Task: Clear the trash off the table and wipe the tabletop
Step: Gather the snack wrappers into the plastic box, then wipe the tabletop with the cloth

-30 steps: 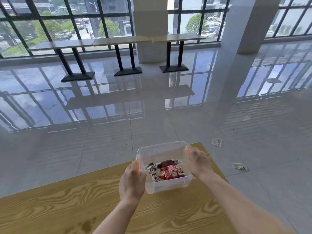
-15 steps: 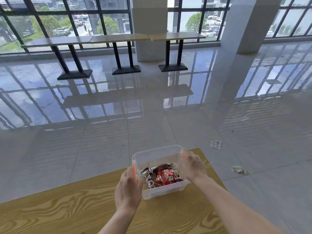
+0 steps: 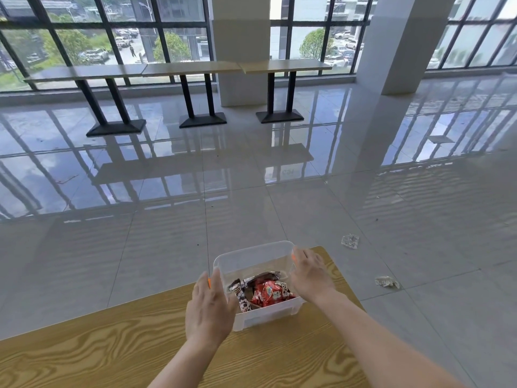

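A clear plastic box [image 3: 251,257] stands on the far right corner of the wooden table [image 3: 112,345]. Inside it lie a red snack wrapper [image 3: 268,294] and a dark black-and-white wrapper [image 3: 242,296]. My left hand [image 3: 208,309] presses flat against the box's left side, over an orange clip. On the opposite side, my right hand [image 3: 309,274] rests against the right wall by another orange clip. Both hands hold the box between them.
Two crumpled clear wrappers lie on the shiny tiled floor to the right of the table, one [image 3: 350,241] nearer the corner and one [image 3: 387,282] farther right. Long tables [image 3: 179,69] on black bases line the windows at the back. A white pillar [image 3: 402,43] stands at right.
The box and both hands have shifted slightly left and nearer along the table corner. My view has tilted, raising the far tables in frame.
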`<action>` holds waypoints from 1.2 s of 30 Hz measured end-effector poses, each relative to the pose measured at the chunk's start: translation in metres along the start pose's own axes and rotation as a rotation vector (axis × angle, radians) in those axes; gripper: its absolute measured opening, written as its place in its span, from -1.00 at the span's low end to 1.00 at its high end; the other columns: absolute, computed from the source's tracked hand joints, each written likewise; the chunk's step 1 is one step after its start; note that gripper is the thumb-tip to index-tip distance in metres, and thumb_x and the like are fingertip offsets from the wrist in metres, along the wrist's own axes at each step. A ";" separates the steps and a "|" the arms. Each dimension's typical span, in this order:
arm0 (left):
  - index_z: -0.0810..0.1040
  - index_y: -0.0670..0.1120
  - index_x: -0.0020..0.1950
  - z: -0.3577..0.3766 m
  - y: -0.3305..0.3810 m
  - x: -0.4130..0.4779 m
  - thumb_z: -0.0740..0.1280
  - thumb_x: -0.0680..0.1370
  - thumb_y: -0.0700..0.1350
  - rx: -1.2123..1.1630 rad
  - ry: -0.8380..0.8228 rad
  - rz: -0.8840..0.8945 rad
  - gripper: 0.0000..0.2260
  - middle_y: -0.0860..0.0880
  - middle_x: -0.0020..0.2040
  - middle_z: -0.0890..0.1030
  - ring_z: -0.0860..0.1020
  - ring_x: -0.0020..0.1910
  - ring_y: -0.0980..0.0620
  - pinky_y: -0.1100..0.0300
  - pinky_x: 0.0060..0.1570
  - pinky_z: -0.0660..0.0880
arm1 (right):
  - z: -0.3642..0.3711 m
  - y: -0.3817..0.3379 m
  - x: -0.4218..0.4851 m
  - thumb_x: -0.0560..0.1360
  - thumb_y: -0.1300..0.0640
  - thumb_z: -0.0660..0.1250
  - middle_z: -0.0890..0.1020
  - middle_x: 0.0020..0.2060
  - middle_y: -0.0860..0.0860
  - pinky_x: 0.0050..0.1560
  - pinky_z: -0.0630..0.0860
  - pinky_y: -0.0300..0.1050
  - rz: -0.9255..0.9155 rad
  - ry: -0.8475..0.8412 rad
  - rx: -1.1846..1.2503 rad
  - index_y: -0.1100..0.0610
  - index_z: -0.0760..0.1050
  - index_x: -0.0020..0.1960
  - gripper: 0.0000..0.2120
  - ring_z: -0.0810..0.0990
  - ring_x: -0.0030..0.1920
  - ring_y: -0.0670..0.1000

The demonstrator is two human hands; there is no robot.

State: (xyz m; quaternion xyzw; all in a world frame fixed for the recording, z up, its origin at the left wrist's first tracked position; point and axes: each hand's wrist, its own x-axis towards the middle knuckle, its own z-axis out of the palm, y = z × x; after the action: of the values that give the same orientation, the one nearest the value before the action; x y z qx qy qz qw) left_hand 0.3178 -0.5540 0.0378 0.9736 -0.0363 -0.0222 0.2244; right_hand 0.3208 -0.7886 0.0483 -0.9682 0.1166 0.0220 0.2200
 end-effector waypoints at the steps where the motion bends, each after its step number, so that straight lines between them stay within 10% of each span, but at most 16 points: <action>1: 0.00 -0.02 0.56 -0.002 0.002 -0.001 0.22 0.57 0.08 0.013 0.006 0.021 -0.36 -0.14 0.52 0.22 0.25 0.47 -0.09 0.01 0.33 0.37 | -0.001 -0.002 -0.002 0.55 0.13 0.28 0.42 0.30 0.12 0.31 0.38 -0.01 -0.013 0.020 0.001 0.16 0.28 0.43 -0.52 0.36 0.30 0.12; 23: -0.02 0.02 0.58 -0.096 -0.032 -0.060 0.20 0.57 0.17 0.097 0.214 0.154 -0.32 -0.12 0.59 0.06 -0.02 0.57 -0.12 -0.12 0.50 0.08 | -0.032 -0.124 -0.077 0.52 0.10 0.29 0.46 0.36 0.02 0.28 0.44 0.01 -0.327 0.108 -0.036 0.08 0.31 0.47 -0.47 0.35 0.37 0.09; 36: 0.07 0.01 0.59 -0.180 -0.189 -0.176 0.27 0.54 0.13 0.156 0.353 -0.116 -0.32 -0.14 0.58 0.11 0.04 0.56 -0.17 -0.18 0.48 0.07 | 0.050 -0.274 -0.138 0.54 0.05 0.34 0.50 0.33 0.04 0.30 0.38 -0.04 -0.692 -0.023 -0.009 0.08 0.35 0.46 -0.49 0.41 0.34 0.13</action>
State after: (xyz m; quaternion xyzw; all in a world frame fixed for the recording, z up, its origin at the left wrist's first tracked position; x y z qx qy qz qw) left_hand 0.1644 -0.2918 0.1211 0.9773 0.0582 0.1385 0.1496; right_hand 0.2522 -0.4969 0.1313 -0.9511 -0.2211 -0.0427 0.2113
